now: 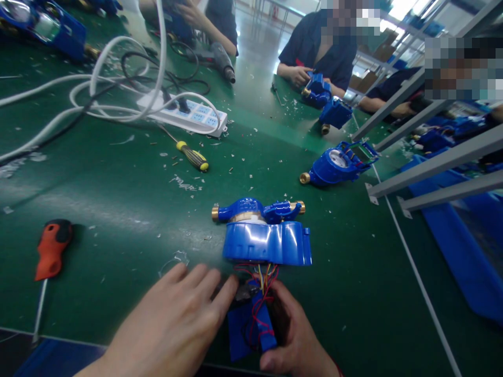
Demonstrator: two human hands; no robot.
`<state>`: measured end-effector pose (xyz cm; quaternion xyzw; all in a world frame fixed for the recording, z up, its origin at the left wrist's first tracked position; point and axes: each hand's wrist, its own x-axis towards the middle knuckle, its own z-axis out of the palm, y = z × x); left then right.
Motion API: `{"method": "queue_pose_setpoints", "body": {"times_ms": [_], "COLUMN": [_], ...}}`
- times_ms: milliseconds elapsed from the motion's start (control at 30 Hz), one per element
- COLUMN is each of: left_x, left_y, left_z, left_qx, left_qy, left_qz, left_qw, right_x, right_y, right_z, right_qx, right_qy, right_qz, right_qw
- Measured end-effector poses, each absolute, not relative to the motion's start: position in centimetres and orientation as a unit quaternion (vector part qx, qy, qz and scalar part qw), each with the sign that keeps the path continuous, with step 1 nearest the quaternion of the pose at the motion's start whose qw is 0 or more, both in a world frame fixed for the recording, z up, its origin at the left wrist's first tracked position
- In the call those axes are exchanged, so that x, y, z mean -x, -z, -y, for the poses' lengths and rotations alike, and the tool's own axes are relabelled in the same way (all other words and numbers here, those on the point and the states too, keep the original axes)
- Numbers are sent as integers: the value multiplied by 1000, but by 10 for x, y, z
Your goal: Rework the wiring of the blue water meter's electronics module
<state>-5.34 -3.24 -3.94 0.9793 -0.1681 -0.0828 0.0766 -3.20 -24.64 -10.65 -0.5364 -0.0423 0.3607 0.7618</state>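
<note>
The right hand (298, 330) curls around the right side of a small blue block (266, 324), its thumb at the near end and its fingers behind; it appears closed on the block. The left hand (173, 314) is palm down just left of it, fingers bent, with the index fingertip beside a dark scrap (244, 291) at the block's far end; whether it grips anything cannot be told.

The block lies at the near edge of the green bench (157, 193), between the two hands, with the right hand the nearer. Its long axis points away from the wearer, leaning slightly left at the far end. A flat blue piece (240, 335) shows at its left side.

Thin red, yellow and white wires (262, 301) run from the block's far end to a blue meter (267, 243) straight ahead. The meter lies crosswise, roughly at right angles to the block, a brass fitting at either end.

Further out, an orange screwdriver (53, 251) lies well to the left. Beyond the meter are a yellow-handled screwdriver (192, 155), a white power strip (218, 124) and, to the right, a second meter (334, 166). Across the bench, a co-worker (310, 44) handles another blue unit (320, 93).
</note>
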Motion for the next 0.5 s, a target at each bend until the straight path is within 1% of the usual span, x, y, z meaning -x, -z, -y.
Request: {"method": "queue_pose_setpoints", "body": {"times_ms": [233, 500], "left_x": [52, 58], "left_y": [36, 48], "left_z": [31, 31], "left_qx": [-977, -980], "left_qy": [104, 67], "left_qz": [170, 170], "left_qw": [72, 74], "right_x": [33, 31], "right_y": [116, 114], "right_z": [250, 247], "right_qx": [537, 537], "right_qy": [-356, -354], "right_qz": [66, 66], "right_qw": [762, 763]}}
